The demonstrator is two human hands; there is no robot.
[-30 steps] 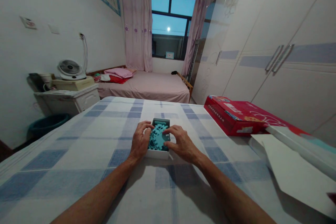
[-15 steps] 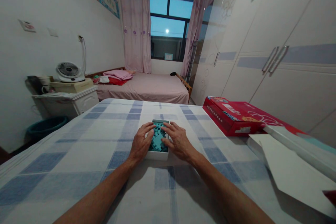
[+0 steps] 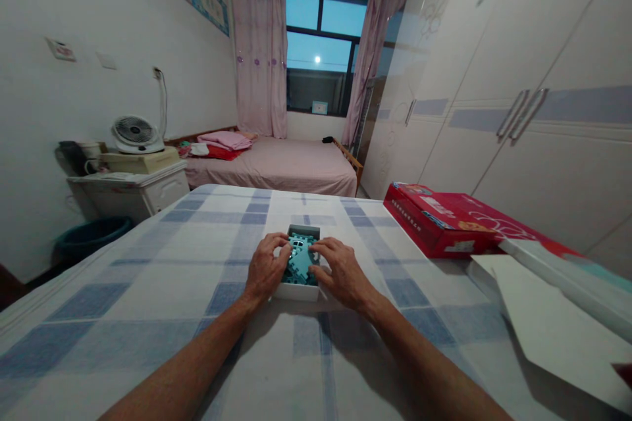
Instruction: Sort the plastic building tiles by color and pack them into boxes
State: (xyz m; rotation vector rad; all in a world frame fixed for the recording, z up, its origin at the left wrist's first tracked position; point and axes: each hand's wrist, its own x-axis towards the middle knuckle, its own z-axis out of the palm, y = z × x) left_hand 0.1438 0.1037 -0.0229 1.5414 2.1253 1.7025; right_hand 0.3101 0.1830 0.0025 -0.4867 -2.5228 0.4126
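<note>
A small, open white box stands on the checked cloth in front of me, filled with teal interlocking pieces with notched edges. My left hand is curled round the box's left side, its thumb over the rim by the pieces. From the right, my right hand reaches over the other rim. Its thumb and forefinger are bent against the edge of a flat teal piece; the exact grip is partly hidden.
A blue and white checked cloth covers the surface. To the right lie a red box and a loose white card. Beyond are a bed and a small cabinet with a fan. White wardrobes line the right side.
The right fingers have drawn back slightly towards the right rim and curled in. A smoother teal piece shows in the middle of the box. The left hand stays at the left side.
</note>
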